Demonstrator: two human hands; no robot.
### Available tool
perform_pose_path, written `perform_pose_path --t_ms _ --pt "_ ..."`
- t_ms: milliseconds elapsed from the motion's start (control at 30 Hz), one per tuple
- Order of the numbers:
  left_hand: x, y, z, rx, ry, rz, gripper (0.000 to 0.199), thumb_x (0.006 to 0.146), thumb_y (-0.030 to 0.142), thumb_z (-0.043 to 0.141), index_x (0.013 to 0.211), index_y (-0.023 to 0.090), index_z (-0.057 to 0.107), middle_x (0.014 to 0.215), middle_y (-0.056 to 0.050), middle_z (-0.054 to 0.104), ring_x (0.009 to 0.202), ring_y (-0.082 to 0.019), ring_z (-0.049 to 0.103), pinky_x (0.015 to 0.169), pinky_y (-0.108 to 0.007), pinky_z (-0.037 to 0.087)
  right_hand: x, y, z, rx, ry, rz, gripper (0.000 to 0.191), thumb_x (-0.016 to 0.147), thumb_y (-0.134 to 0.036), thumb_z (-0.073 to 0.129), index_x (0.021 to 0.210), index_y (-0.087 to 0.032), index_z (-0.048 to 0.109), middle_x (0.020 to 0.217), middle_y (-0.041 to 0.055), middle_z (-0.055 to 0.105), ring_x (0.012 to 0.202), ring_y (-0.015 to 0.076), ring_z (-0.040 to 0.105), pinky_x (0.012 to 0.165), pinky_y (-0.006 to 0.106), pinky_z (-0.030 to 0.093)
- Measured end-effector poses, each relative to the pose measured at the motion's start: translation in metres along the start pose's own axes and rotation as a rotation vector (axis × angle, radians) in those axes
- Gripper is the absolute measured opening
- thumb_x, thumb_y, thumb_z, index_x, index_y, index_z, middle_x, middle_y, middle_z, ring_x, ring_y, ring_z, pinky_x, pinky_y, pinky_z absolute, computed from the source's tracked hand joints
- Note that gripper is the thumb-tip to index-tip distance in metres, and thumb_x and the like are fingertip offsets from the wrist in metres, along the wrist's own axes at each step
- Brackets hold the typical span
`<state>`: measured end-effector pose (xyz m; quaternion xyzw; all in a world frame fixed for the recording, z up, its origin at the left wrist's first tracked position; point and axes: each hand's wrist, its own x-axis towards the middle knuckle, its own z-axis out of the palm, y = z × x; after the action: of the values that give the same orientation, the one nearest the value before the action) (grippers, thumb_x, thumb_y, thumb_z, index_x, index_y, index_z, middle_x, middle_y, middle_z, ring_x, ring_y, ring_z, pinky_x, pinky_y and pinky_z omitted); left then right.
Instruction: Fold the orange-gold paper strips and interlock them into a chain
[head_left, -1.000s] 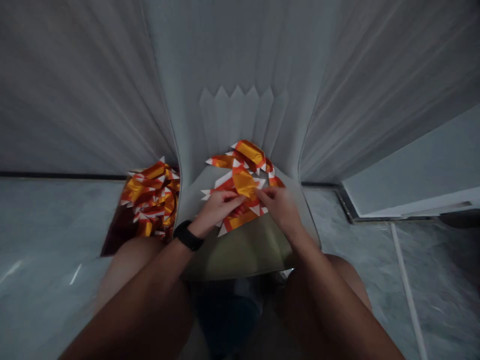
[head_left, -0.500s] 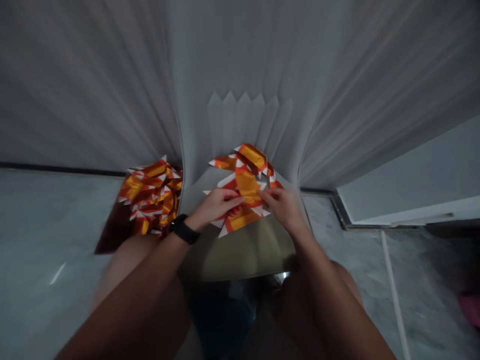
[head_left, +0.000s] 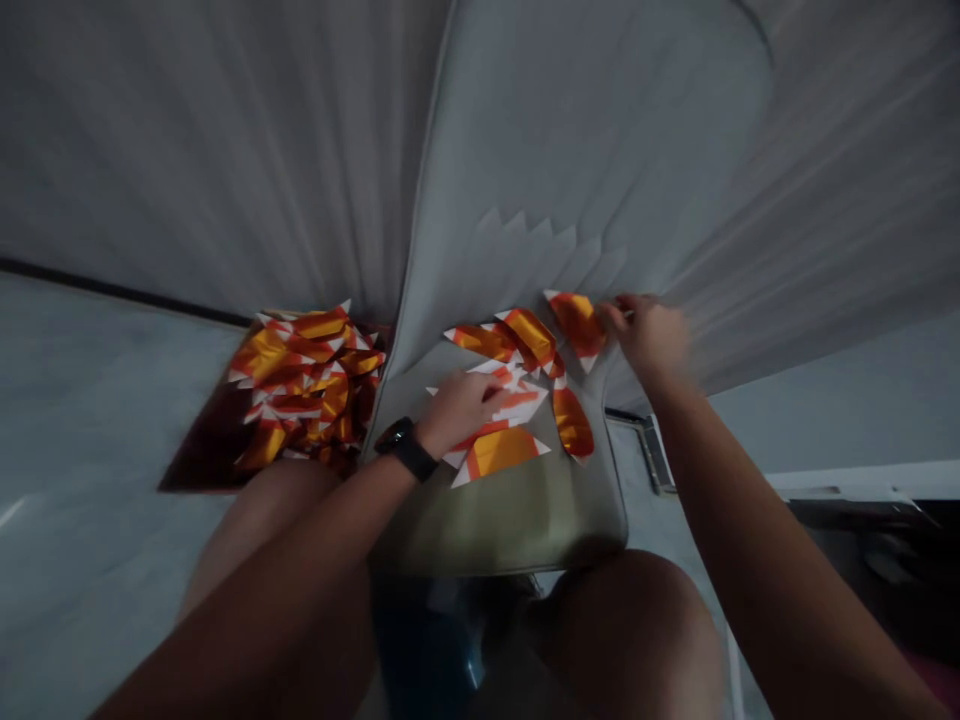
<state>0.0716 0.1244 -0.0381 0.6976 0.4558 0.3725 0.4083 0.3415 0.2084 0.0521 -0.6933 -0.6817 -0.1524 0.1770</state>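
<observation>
Several folded gold, orange and white paper pieces (head_left: 501, 453) lie spread on the seat of a grey chair (head_left: 495, 520). My left hand (head_left: 461, 408), with a black watch on the wrist, rests over the white and red pieces at the middle of the seat. Its fingers are curled together; whatever is under them is hidden. Near the right edge of the seat, my right hand (head_left: 643, 330) is raised with fingers pinched beside a gold and orange piece (head_left: 579, 325). Blur hides whether the fingertips touch that piece.
At the left of the chair, a dark red box (head_left: 217, 440) holds a heap of similar folded pieces (head_left: 315, 380). Pleated curtains (head_left: 300, 150) hang behind the chair. My knees are close to the seat's front edge.
My right hand has moved up and right, away from my left hand. One gold piece now lies apart near it, and the piece formerly between my hands is gone from there. The view has shifted.
</observation>
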Motion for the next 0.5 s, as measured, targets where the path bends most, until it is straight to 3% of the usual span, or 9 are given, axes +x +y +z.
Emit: perform_pose_path --t_ms 100,333,400,500 --pt "0.003 -0.004 -0.01 0.244 0.058 0.033 0.028 0.091 0.034 0.057 0.069 0.021 0.069 0.058 -0.001 0.061 0.053 -0.015 0.049 0.057 -0.029 0.03 -0.015 -0.017 0.002 0.052 0.063 0.006 0.043 0.097 -0.045 0.05 0.121 -0.015 0.07 0.1 0.0148 0.075 0.083 0.0251 0.069 0.071 0.034 0.046" --pt "-0.003 0.0 -0.029 0.419 0.169 0.021 0.024 0.09 0.029 0.057 0.075 0.021 0.075 0.07 -0.006 0.069 0.064 -0.019 0.057 0.061 -0.031 0.033 -0.137 -0.034 0.011 0.31 -0.017 0.071 0.04 0.098 -0.039 0.043 0.107 -0.015 0.074 0.095 0.0141 0.075 0.088 0.026 0.07 0.079 0.035 0.05" --pt "-0.003 -0.003 -0.035 0.415 0.175 0.005 0.023 0.089 0.029 0.058 0.076 0.021 0.075 0.071 -0.006 0.07 0.063 -0.019 0.058 0.062 -0.03 0.035 -0.154 -0.04 0.025 0.405 -0.113 -0.016 0.037 0.098 -0.036 0.045 0.11 -0.015 0.073 0.1 0.0138 0.075 0.092 0.0258 0.069 0.083 0.036 0.051" --pt "0.002 -0.014 -0.044 0.41 0.183 -0.025 0.017 0.086 0.033 0.064 0.085 0.02 0.076 0.077 -0.006 0.072 0.068 -0.019 0.061 0.065 -0.028 0.04 -0.156 -0.05 0.049 0.474 -0.258 -0.245 0.033 0.095 -0.028 0.05 0.119 -0.017 0.071 0.116 0.0137 0.071 0.107 0.0266 0.065 0.096 0.039 0.049"
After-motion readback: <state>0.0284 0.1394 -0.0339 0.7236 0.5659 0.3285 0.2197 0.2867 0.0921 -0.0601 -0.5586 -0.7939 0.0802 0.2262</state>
